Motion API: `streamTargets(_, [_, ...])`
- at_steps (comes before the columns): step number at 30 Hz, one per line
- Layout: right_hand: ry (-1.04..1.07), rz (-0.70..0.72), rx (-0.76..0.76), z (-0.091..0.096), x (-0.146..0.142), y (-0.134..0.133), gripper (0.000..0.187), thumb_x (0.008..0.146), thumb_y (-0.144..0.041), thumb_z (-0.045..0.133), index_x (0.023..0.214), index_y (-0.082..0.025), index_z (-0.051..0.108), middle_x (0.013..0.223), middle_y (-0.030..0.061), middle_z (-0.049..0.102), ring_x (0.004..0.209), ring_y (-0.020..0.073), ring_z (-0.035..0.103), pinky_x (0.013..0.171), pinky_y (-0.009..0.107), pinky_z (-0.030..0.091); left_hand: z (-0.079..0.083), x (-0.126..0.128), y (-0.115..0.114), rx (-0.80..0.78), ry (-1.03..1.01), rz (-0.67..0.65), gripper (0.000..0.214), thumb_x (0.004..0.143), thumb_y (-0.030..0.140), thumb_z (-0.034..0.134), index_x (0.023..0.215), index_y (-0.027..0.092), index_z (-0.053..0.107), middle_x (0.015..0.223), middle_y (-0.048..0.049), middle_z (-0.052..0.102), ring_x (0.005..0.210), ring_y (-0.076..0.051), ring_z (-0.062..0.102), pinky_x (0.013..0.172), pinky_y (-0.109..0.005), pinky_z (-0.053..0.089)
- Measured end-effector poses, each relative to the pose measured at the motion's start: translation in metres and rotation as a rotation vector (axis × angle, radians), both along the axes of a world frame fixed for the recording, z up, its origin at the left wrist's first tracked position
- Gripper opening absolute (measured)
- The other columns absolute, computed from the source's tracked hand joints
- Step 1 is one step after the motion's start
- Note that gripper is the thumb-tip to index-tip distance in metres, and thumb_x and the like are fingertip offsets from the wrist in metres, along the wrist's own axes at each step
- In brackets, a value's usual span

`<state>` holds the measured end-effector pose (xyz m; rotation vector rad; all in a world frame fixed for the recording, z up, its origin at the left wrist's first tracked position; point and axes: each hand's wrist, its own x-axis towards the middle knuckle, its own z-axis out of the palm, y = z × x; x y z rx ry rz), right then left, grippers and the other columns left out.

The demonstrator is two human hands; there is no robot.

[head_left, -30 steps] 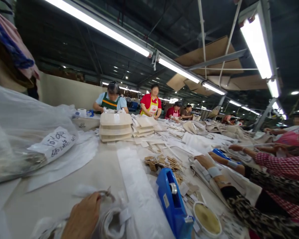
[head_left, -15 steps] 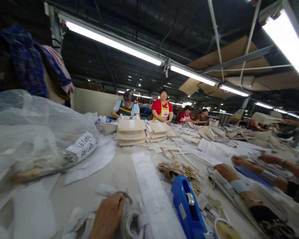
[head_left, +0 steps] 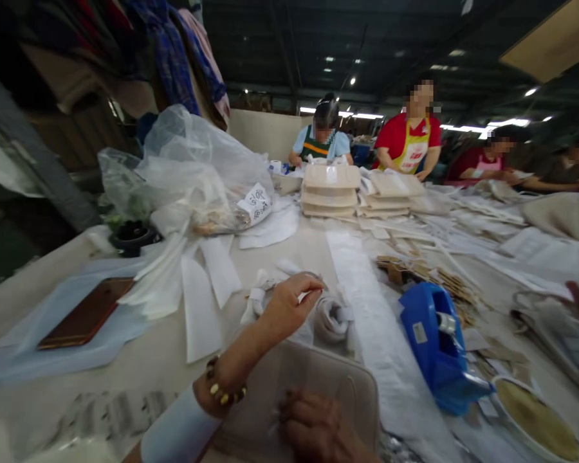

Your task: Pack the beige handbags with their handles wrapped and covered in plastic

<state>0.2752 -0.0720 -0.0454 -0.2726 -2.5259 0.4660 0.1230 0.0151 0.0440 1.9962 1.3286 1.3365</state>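
Note:
My left hand [head_left: 289, 302], with a beaded bracelet and a white sleeve, is lifted just above the table. Its thumb and fingers are pinched together on something thin I cannot make out. Beside it lie a small white bundle [head_left: 255, 299] and a coil of white tape [head_left: 330, 316]. My right hand [head_left: 318, 427] is at the bottom edge, dark and blurred. It rests with curled fingers on a flat beige bag [head_left: 313, 379] lying in front of me.
A blue tape dispenser [head_left: 434, 347] and a round tub of yellowish paste [head_left: 535, 418] stand at the right. White strips [head_left: 212, 283], a brown flat case [head_left: 84, 315] and a labelled plastic sack [head_left: 197, 173] lie left. Stacked beige bags [head_left: 330, 190] and several co-workers are across the table.
The view has tilted down and swung left. My left hand rose from the table into a pinch. My right hand and the beige bag have come into view.

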Motion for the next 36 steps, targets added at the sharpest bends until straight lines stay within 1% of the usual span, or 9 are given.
streamTargets(3, [0.033,0.022,0.017,-0.008,-0.004,0.003,0.02,0.082,-0.009,0.043,0.07,-0.019,0.057,0.071,0.0025,0.061,0.07,0.0133,0.057,0.069,0.025,0.05,-0.015,-0.021,-0.042,0.121,0.208,-0.127,0.019,0.086,0.016,0.045,0.087,0.016,0.063,0.084,-0.0067,0.068,0.082,-0.017,0.061,0.076,-0.03,0.05])
streamTargets(5, [0.018,0.003,0.06,-0.006,-0.004,0.003,0.02,0.081,-0.01,0.043,0.067,-0.019,0.054,0.069,0.0031,0.059,0.07,0.0139,0.055,0.066,0.024,0.049,-0.032,-0.031,-0.069,0.192,0.414,-0.202,0.023,0.086,0.011,0.04,0.091,0.014,0.062,0.095,-0.0091,0.067,0.092,-0.019,0.06,0.082,-0.032,0.051])
streamTargets(9, [0.051,-0.034,0.092,0.003,-0.004,-0.001,0.023,0.082,-0.013,0.039,0.063,-0.018,0.05,0.066,0.0035,0.056,0.065,0.015,0.05,0.059,0.024,0.046,-0.06,-0.039,-0.098,0.334,0.713,-0.23,0.032,0.086,0.007,0.035,0.11,0.009,0.056,0.12,-0.0145,0.059,0.119,-0.024,0.047,0.097,-0.041,0.045])
streamTargets(13, [0.027,-0.029,0.064,0.014,-0.004,-0.008,0.025,0.085,-0.013,0.038,0.065,-0.017,0.053,0.066,0.0042,0.057,0.066,0.0157,0.05,0.061,0.025,0.047,-0.063,-0.039,-0.099,0.398,0.773,-0.236,0.034,0.091,0.012,0.029,0.113,0.007,0.054,0.119,-0.0156,0.059,0.118,-0.024,0.048,0.096,-0.038,0.046])
streamTargets(18, [-0.093,-0.024,0.022,0.029,0.004,-0.022,0.025,0.09,-0.013,0.036,0.095,-0.012,0.06,0.085,0.0073,0.064,0.087,0.0169,0.055,0.082,0.027,0.049,-0.064,-0.042,-0.099,0.383,0.803,-0.274,0.036,0.092,0.016,0.027,0.118,0.01,0.052,0.125,-0.0157,0.055,0.12,-0.027,0.047,0.097,-0.041,0.045])
streamTargets(21, [-0.058,-0.029,0.161,0.026,0.016,-0.034,0.03,0.093,-0.016,0.034,0.109,-0.011,0.059,0.1,0.0079,0.066,0.102,0.0175,0.055,0.099,0.033,0.042,-0.065,-0.043,-0.101,0.358,0.83,-0.299,0.036,0.091,0.016,0.033,0.122,0.009,0.049,0.129,-0.0172,0.052,0.123,-0.028,0.043,0.102,-0.042,0.04])
streamTargets(24, [0.004,-0.079,0.335,0.017,0.033,-0.047,0.031,0.095,-0.016,0.034,0.108,-0.015,0.062,0.102,0.0026,0.069,0.106,0.0153,0.056,0.111,0.037,0.027,-0.062,-0.044,-0.102,0.294,0.85,-0.323,0.039,0.09,0.026,0.042,0.125,0.008,0.046,0.13,-0.0183,0.05,0.126,-0.029,0.04,0.105,-0.043,0.036])
streamTargets(29, [-0.081,-0.18,0.437,0.005,0.054,-0.053,0.031,0.095,-0.018,0.036,0.11,-0.015,0.063,0.104,0.0009,0.07,0.108,0.0142,0.058,0.115,0.034,0.017,-0.059,-0.05,-0.106,0.161,0.876,-0.47,0.079,0.082,0.057,0.05,0.136,0.003,0.031,0.139,-0.0233,0.037,0.134,-0.035,0.026,0.111,-0.049,0.022])
streamTargets(36, [-0.084,-0.142,0.499,-0.004,0.065,-0.055,0.035,0.096,-0.02,0.031,0.11,-0.017,0.064,0.113,0.001,0.067,0.119,0.0167,0.05,0.115,0.038,0.018,-0.066,-0.052,-0.115,0.04,0.893,-0.483,0.111,0.063,0.061,0.066,0.142,0.004,0.013,0.148,-0.0241,0.018,0.138,-0.037,0.009,0.112,-0.053,0.011])
